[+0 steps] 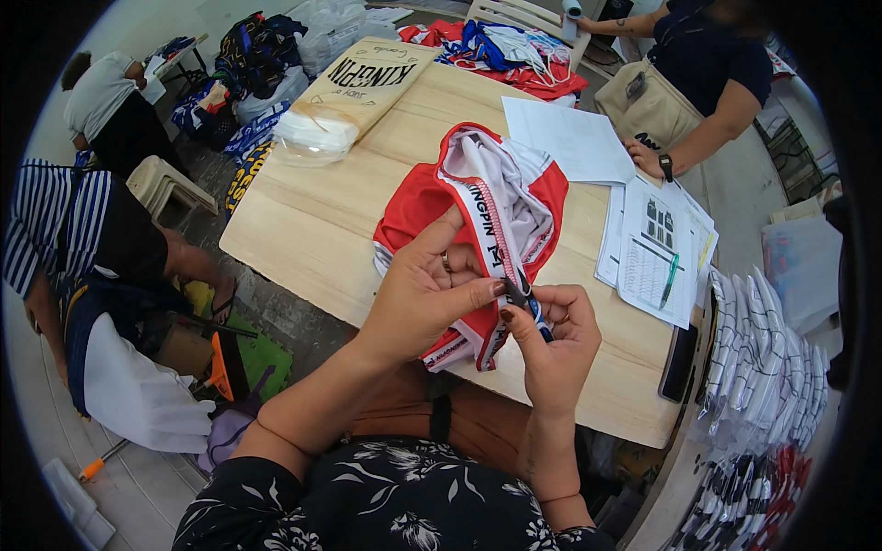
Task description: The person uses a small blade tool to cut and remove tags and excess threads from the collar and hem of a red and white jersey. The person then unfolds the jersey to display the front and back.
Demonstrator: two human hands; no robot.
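A red and white garment [413, 206] is bunched above the near part of the wooden table, partly turned so its white inside shows. Its printed elastic waistband [486, 224] runs down toward me. My left hand [413, 293] pinches this band between thumb and fingers. In my right hand [561, 337] is a small cutting tool with a blue handle, apparently thread snips [536, 313]. Their dark blades lie against the band beside my left thumb. Fingers hide part of the handle, and I cannot tell whether the blades are closed.
On the wooden table [289, 234] lie a printed paper bag [365, 76], white sheets [565, 141], a green pen [669, 280] and a phone [678, 364]. Clothes [496, 52] are heaped behind. A co-worker's hand [645, 158] rests on the papers. Plastic-wrapped garments [758, 351] are stacked at right.
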